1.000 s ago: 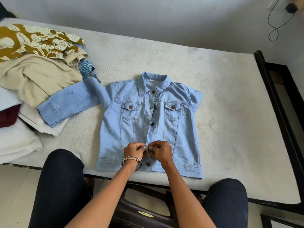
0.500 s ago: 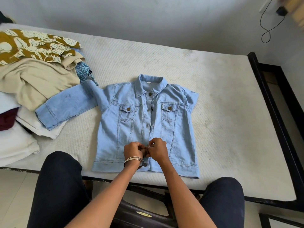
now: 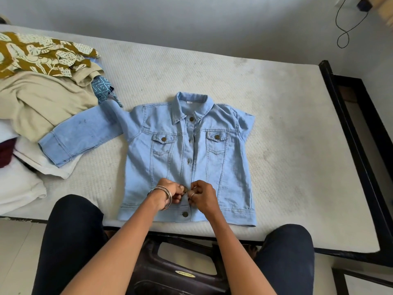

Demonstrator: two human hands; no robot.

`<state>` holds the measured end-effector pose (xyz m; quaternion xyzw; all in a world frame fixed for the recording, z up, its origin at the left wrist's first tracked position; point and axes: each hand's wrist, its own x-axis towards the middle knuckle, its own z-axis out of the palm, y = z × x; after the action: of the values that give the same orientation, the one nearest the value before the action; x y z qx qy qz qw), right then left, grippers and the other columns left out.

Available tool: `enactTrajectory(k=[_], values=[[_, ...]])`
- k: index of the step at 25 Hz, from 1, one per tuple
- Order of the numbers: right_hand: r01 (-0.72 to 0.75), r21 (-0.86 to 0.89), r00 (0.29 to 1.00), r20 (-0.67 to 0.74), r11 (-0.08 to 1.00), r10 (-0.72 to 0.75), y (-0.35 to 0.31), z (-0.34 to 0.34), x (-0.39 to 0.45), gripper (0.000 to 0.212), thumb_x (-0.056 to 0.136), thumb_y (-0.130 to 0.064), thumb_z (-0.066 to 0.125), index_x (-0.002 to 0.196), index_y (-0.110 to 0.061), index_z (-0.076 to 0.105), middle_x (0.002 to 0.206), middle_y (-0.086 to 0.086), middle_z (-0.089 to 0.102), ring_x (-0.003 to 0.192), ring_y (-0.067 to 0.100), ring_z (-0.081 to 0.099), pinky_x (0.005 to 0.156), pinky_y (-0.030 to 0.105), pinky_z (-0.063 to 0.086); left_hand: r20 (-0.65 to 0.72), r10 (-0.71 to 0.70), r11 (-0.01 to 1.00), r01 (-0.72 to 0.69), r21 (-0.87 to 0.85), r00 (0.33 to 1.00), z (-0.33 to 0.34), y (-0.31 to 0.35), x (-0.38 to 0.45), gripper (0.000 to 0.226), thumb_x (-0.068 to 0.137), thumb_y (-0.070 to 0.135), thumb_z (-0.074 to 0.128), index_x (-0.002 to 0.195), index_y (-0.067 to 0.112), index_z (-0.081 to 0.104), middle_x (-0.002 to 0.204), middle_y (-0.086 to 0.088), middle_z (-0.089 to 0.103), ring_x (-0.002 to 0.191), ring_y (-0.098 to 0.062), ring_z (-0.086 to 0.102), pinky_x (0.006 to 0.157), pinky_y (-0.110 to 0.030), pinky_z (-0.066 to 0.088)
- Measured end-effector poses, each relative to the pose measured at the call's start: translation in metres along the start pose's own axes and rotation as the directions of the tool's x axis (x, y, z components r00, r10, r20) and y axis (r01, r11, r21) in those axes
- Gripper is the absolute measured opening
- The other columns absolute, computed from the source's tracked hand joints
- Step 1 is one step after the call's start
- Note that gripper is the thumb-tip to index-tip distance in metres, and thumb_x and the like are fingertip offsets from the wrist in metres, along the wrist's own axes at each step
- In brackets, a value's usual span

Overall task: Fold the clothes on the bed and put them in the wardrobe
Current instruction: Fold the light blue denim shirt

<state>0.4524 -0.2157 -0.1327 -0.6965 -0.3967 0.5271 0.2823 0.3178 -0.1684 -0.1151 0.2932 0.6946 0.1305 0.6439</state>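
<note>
A light blue denim jacket [image 3: 223, 162] lies face up on the white mattress [image 3: 297, 145], collar away from me. One long sleeve stretches left onto the clothes pile; the other sleeve is tucked out of sight. My left hand [image 3: 170, 193], with bangles at the wrist, and my right hand [image 3: 202, 195], with a ring, both pinch the jacket's front placket around a brass button near the hem. One more button shows below my hands.
A pile of unfolded clothes [image 3: 38, 88] covers the bed's left side: a mustard print, a beige top, white and maroon pieces. The black bed frame [image 3: 359, 162] runs along the right and near edges. I sit on a dark plastic chair [image 3: 180, 271]. A cable [image 3: 344, 28] hangs on the wall.
Both hands stay at the same button near the hem, fingers shifting slightly on the placket. The view has tilted a little; the jacket has not moved.
</note>
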Motion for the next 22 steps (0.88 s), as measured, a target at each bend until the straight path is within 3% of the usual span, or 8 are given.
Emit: enactTrajectory(k=[3, 6, 9, 12, 14, 17, 19, 22], values=[[-0.169, 0.038, 0.976, 0.144, 0.985, 0.162, 0.017, 0.004, -0.006, 0.019, 0.086, 0.009, 0.060, 0.082, -0.008, 0.053, 0.076, 0.022, 0.064, 0.044, 0.016, 0.057, 0.044, 0.026, 0.047, -0.046, 0.010, 0.939, 0.007, 0.344, 0.999, -0.010, -0.004, 0.008, 0.016, 0.085, 0.000, 0.057, 0.071, -0.001, 0.064, 0.063, -0.014, 0.066, 0.044, -0.020, 0.053, 0.043, -0.020, 0.046], [-0.197, -0.179, 0.958, 0.175, 0.964, 0.228, 0.021, 0.002, 0.001, 0.014, 0.085, 0.007, 0.062, 0.077, -0.003, 0.056, 0.072, 0.024, 0.066, 0.046, 0.023, 0.061, 0.050, 0.037, 0.057, -0.207, 0.416, 0.797, -0.246, 0.551, 0.885, -0.011, -0.001, 0.017, 0.014, 0.081, 0.010, 0.058, 0.076, 0.006, 0.070, 0.081, -0.013, 0.074, 0.074, -0.027, 0.070, 0.074, -0.033, 0.058], [-0.066, -0.465, 0.991, 0.069, 0.883, 0.111, 0.002, -0.006, 0.019, 0.021, 0.086, -0.002, 0.061, 0.067, 0.004, 0.062, 0.070, 0.024, 0.070, 0.061, 0.035, 0.068, 0.062, 0.045, 0.060, -0.100, 0.603, 0.690, -0.454, 0.564, 0.791, 0.007, 0.018, 0.015, 0.014, 0.083, 0.002, 0.063, 0.091, 0.007, 0.073, 0.091, -0.008, 0.074, 0.085, -0.021, 0.068, 0.085, -0.027, 0.052], [0.026, -0.387, 0.986, -0.140, 0.922, -0.086, -0.017, -0.015, 0.038, 0.017, 0.086, 0.004, 0.052, 0.090, 0.004, 0.068, 0.086, 0.020, 0.071, 0.083, 0.033, 0.067, 0.073, 0.041, 0.056, -0.050, 0.524, 0.649, -0.360, 0.670, 0.850, 0.027, 0.031, 0.027, 0.029, 0.083, 0.015, 0.070, 0.111, 0.010, 0.065, 0.112, -0.012, 0.063, 0.103, -0.029, 0.062, 0.091, -0.038, 0.050], [0.048, -0.333, 0.987, -0.127, 0.942, -0.095, -0.020, -0.016, 0.046, 0.026, 0.085, 0.009, 0.051, 0.101, -0.001, 0.069, 0.094, 0.015, 0.071, 0.090, 0.027, 0.067, 0.079, 0.033, 0.054, -0.101, 0.418, 0.598, -0.190, 0.779, 0.903, 0.035, 0.028, 0.035, 0.044, 0.087, 0.022, 0.066, 0.126, 0.008, 0.051, 0.124, -0.016, 0.050, 0.113, -0.037, 0.054, 0.092, -0.043, 0.047], [0.063, -0.403, 0.993, -0.066, 0.913, -0.098, -0.008, -0.012, 0.052, 0.029, 0.087, 0.006, 0.051, 0.108, -0.003, 0.069, 0.102, 0.013, 0.071, 0.094, 0.026, 0.065, 0.079, 0.024, 0.049, -0.170, 0.463, 0.507, -0.103, 0.856, 0.870, 0.040, 0.018, 0.043, 0.036, 0.093, 0.018, 0.055, 0.125, 0.004, 0.046, 0.124, -0.018, 0.049, 0.113, -0.041, 0.054, 0.088, -0.046, 0.047], [0.069, -0.376, 0.988, -0.100, 0.924, -0.115, -0.001, -0.004, 0.057, 0.027, 0.087, 0.000, 0.057, 0.111, -0.007, 0.069, 0.101, 0.014, 0.070, 0.091, 0.025, 0.066, 0.079, 0.023, 0.049, -0.215, 0.505, 0.566, -0.133, 0.814, 0.836, 0.033, 0.014, 0.048, 0.029, 0.089, 0.022, 0.059, 0.114, 0.007, 0.060, 0.114, -0.017, 0.059, 0.106, -0.037, 0.059, 0.083, -0.042, 0.049], [0.036, -0.410, 0.979, -0.169, 0.912, -0.115, -0.005, 0.014, 0.059, 0.030, 0.088, -0.013, 0.064, 0.116, -0.020, 0.069, 0.101, 0.015, 0.063, 0.089, 0.028, 0.062, 0.076, 0.029, 0.047, -0.378, 0.416, 0.830, -0.174, 0.531, 0.827, 0.017, 0.009, 0.047, 0.016, 0.084, 0.021, 0.065, 0.091, 0.009, 0.074, 0.090, -0.015, 0.072, 0.090, -0.035, 0.064, 0.072, -0.032, 0.048]])
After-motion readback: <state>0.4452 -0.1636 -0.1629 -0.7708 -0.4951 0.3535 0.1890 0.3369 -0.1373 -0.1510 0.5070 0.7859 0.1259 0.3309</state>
